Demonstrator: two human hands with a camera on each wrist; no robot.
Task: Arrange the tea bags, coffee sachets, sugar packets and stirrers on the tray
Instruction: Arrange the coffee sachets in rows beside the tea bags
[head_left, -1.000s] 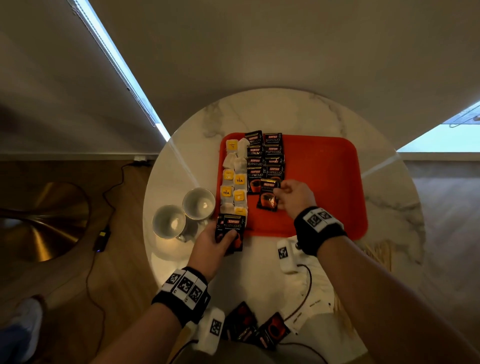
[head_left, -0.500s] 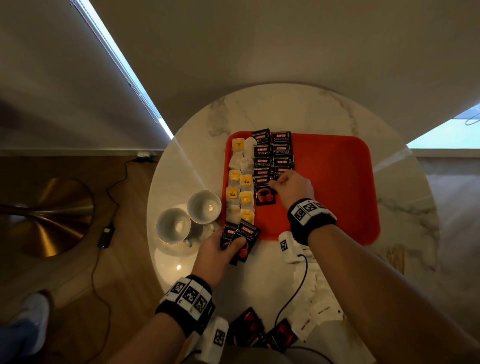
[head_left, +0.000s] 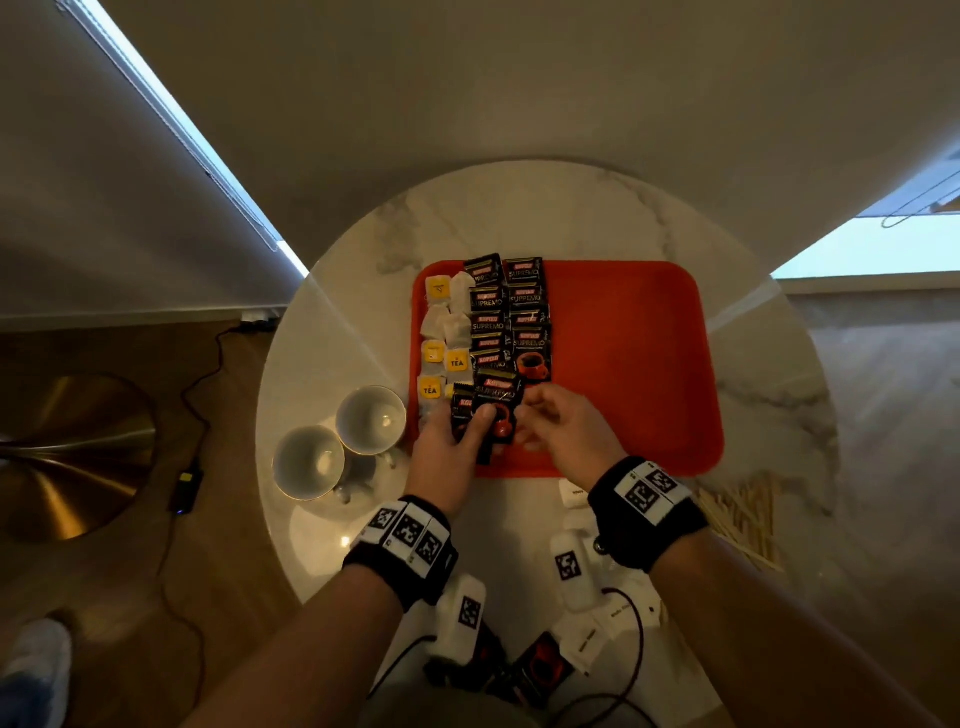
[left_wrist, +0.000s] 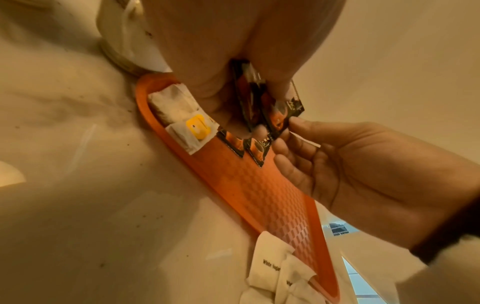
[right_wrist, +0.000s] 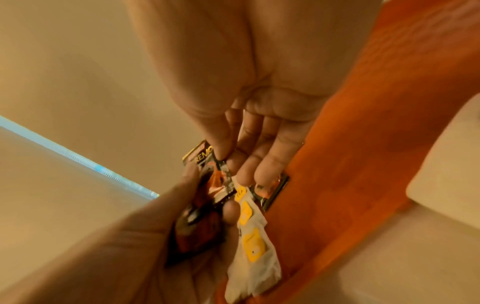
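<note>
Coffee sachets (head_left: 487, 410) were held fanned in the left hand (head_left: 451, 457) over the tray's (head_left: 649, 364) near left corner, one pinched at its edge by the right hand (left_wrist: 306, 144). Tea bags (head_left: 441, 332) and two cups (head_left: 340, 439) were crowded alongside; sugar packets (left_wrist: 275, 269) and stirrers (head_left: 743, 514) were left on the table (head_left: 571, 208).

The held coffee sachets (head_left: 485, 413) are now raised over the tray (head_left: 623, 364) by the left hand (head_left: 447, 457); the top sachet is pinched by the right hand (head_left: 566, 431).
</note>
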